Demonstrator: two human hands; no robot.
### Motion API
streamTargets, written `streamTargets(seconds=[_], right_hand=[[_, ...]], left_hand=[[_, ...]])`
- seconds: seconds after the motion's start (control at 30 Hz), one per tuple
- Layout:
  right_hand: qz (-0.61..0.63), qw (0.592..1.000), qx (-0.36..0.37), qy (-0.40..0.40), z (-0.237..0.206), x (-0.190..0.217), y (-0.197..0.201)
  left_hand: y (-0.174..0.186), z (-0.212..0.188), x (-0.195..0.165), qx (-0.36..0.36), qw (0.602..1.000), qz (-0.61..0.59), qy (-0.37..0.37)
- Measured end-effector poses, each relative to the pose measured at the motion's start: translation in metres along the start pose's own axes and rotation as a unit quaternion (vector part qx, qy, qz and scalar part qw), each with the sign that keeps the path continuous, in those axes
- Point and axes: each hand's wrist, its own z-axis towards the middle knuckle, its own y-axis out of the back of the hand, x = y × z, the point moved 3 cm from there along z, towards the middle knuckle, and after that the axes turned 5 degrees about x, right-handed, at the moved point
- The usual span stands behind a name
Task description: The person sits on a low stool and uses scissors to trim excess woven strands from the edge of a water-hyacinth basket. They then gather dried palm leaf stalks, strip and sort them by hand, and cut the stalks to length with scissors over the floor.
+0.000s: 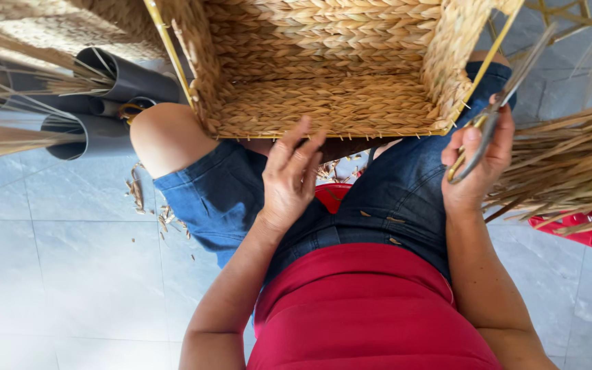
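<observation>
A woven straw basket (323,68) with a thin yellow wire frame rests open-side toward me on my knees. My left hand (289,178) lies just below its near rim, fingers spread and fingertips touching the edge, holding nothing. My right hand (477,168) is closed around the handles of a pair of scissors (498,103), whose blades point up along the basket's right side. I sit on a red stool (332,195), wearing denim shorts and a red top.
Grey plastic pipes (104,103) holding dry straw stand at the left. A bundle of dry straw (570,164) lies over a red stool (590,233) at the right. Straw clippings (149,205) litter the grey tiled floor.
</observation>
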Motion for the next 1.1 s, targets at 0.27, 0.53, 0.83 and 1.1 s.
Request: streamTargets(seconds=[0.27,0.53,0.83,1.1], right_hand=[[0.028,0.999,0.006,-0.033,0.01,-0.007,-0.003],[0.043,0.999,0.005,-0.032,0.017,-0.002,-0.007],[0.113,0.986,-0.085,-0.087,0.035,0.015,0.014],[-0.035,0.99,-0.011,-0.136,0.097,0.022,0.021]], left_hand=[[0.079,0.023,0.056,-0.214,0.973,0.086,0.012],[0.092,0.073,0.15,-0.171,0.983,-0.067,0.03],[0.097,0.08,0.149,-0.129,0.96,-0.113,0.223],[0.095,0.081,0.137,-0.145,0.963,-0.17,0.15]])
